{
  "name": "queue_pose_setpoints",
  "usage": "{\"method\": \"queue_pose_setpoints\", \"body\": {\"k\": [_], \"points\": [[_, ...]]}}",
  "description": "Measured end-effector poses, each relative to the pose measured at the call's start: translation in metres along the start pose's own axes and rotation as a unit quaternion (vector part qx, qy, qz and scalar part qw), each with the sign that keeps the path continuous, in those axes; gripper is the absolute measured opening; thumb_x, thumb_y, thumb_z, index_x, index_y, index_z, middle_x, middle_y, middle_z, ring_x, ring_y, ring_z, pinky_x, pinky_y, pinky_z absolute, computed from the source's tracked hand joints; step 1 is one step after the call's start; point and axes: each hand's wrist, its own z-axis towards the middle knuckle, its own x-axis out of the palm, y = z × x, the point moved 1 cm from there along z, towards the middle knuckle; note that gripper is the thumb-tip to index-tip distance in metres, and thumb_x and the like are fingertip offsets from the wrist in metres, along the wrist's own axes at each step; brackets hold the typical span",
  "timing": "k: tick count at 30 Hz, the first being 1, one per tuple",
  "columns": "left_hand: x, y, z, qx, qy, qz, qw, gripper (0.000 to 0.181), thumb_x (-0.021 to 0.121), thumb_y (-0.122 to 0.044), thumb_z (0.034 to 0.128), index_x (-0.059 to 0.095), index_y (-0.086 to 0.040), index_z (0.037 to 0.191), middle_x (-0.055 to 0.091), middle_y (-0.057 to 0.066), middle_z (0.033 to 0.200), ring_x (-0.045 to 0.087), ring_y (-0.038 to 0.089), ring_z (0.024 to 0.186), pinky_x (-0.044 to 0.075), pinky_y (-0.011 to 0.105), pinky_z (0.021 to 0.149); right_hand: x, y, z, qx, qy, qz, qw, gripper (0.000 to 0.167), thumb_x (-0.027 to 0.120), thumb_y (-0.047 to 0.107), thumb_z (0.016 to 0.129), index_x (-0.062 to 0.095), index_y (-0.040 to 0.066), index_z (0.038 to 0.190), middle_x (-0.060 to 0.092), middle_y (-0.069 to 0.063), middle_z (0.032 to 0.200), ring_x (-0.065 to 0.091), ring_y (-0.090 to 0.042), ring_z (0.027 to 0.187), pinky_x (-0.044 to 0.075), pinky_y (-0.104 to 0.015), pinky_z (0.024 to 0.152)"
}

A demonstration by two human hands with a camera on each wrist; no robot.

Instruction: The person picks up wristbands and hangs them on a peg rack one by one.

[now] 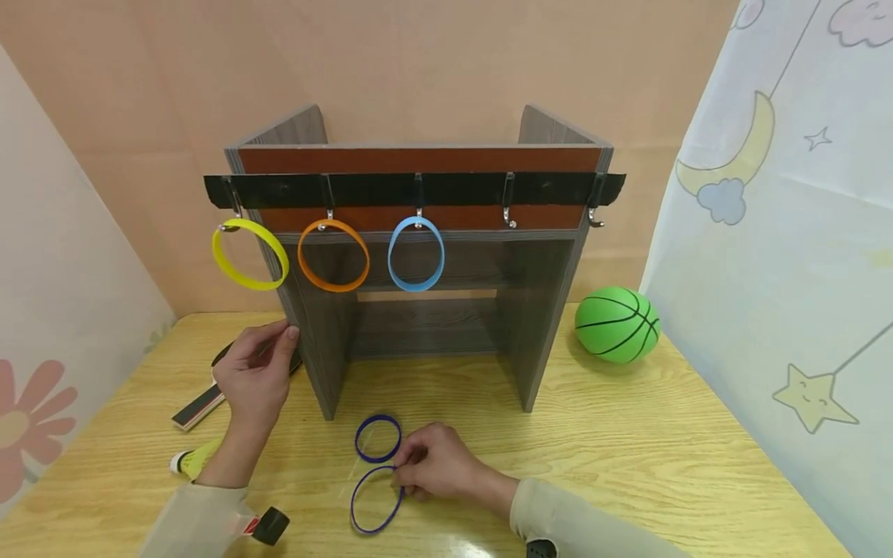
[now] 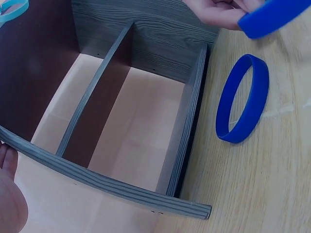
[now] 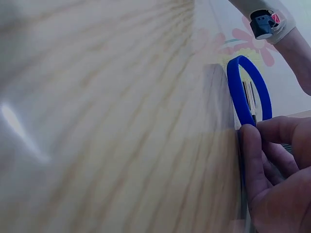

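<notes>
A dark grey wood-grain shelf point(image 1: 551, 310) stands on the table with a black hook strip point(image 1: 463, 190) across its front. My left hand point(image 1: 258, 364) holds the front edge of its left side panel with thumb and fingertips. My right hand point(image 1: 439, 465) pinches the rim of a dark blue silicone wristband point(image 1: 353, 504) low over the tabletop; its loop tilts up in the right wrist view. A second blue wristband point(image 2: 257, 102) lies on the table beside it. Yellow point(image 1: 249, 285), orange point(image 1: 363, 271) and light blue point(image 1: 439, 271) wristbands hang from the three leftmost hooks.
Two hooks point(image 1: 509, 221) at the right carry no band. A green ball point(image 1: 617, 325) with black lines sits right of the shelf. On the left lie a table tennis paddle point(image 1: 198, 407) and a yellow shuttlecock point(image 1: 195, 461). Patterned sheets point(image 1: 788, 256) border the table.
</notes>
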Motion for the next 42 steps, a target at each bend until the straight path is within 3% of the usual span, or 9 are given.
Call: {"method": "queue_pose_setpoints", "body": {"k": [7,13,17,24,27,31,39,42], "points": [[0.007,-0.018,0.005,0.006,0.007,0.001,1.0000,0.009,0.064,0.020,0.0758,0.063,0.023,0.084,0.067,0.013,0.078,0.064,0.010,0.073,0.052,0.017,0.068,-0.009,0.001,-0.007,0.018,0.013,0.030,0.9993,0.008,0.074,-0.003,0.074,0.067,0.000,0.075,0.064,-0.008,0.063,0.063,-0.018,0.051,0.054,-0.032,0.046],[0.008,-0.024,0.006,0.004,0.008,0.003,1.0000,0.009,0.065,0.019,0.0762,0.063,0.023,0.084,0.067,0.014,0.077,0.064,0.009,0.073,0.052,0.017,0.068,-0.020,-0.001,-0.014,0.037,0.024,0.087,0.9953,0.010,0.073,-0.006,0.074,0.064,-0.004,0.078,0.064,-0.012,0.066,0.063,-0.019,0.054,0.055,-0.032,0.050],[0.007,-0.021,0.006,0.005,0.008,0.011,0.9999,0.011,0.068,0.014,0.0779,0.064,0.022,0.084,0.066,0.020,0.077,0.064,0.009,0.073,0.052,0.016,0.067,-0.026,-0.003,-0.016,0.035,0.031,0.112,0.9926,0.011,0.072,-0.008,0.074,0.063,-0.007,0.079,0.065,-0.014,0.069,0.065,-0.022,0.059,0.056,-0.034,0.054],[0.002,-0.004,0.001,0.001,0.005,0.016,0.9999,0.010,0.068,0.015,0.0770,0.065,0.020,0.085,0.066,0.019,0.077,0.064,0.009,0.073,0.052,0.016,0.067,-0.040,-0.001,-0.022,0.026,0.060,0.157,0.9855,0.014,0.071,-0.013,0.074,0.060,-0.016,0.082,0.064,-0.013,0.073,0.066,-0.023,0.068,0.057,-0.041,0.064],[0.003,-0.009,0.002,0.004,0.006,0.007,0.9999,0.010,0.068,0.016,0.0770,0.064,0.021,0.085,0.066,0.018,0.077,0.064,0.009,0.073,0.052,0.016,0.067,-0.048,0.001,-0.025,0.024,0.066,0.168,0.9833,0.014,0.070,-0.013,0.075,0.060,-0.017,0.083,0.065,-0.014,0.075,0.067,-0.024,0.070,0.056,-0.043,0.067],[0.007,-0.018,0.004,0.007,0.008,0.001,0.9999,0.010,0.067,0.016,0.0775,0.063,0.022,0.084,0.066,0.018,0.077,0.064,0.010,0.073,0.052,0.016,0.067,-0.059,0.005,-0.029,0.025,0.071,0.154,0.9851,0.013,0.071,-0.010,0.075,0.061,-0.014,0.083,0.065,-0.015,0.076,0.067,-0.025,0.071,0.056,-0.043,0.067],[0.001,0.000,0.000,0.004,0.001,-0.005,1.0000,0.010,0.066,0.020,0.0749,0.065,0.021,0.085,0.068,0.011,0.079,0.065,0.011,0.074,0.052,0.017,0.068,-0.083,0.014,-0.037,0.024,0.056,0.136,0.9888,0.018,0.074,-0.003,0.075,0.062,-0.014,0.083,0.066,-0.016,0.077,0.066,-0.041,0.079,0.055,-0.047,0.070],[-0.001,0.004,0.000,0.003,0.001,-0.004,1.0000,0.011,0.066,0.020,0.0749,0.065,0.020,0.085,0.068,0.011,0.080,0.065,0.010,0.074,0.052,0.017,0.068,-0.092,0.018,-0.040,0.018,0.048,0.136,0.9894,0.019,0.075,-0.002,0.074,0.062,-0.013,0.083,0.066,-0.017,0.077,0.066,-0.042,0.079,0.055,-0.047,0.072]]}}
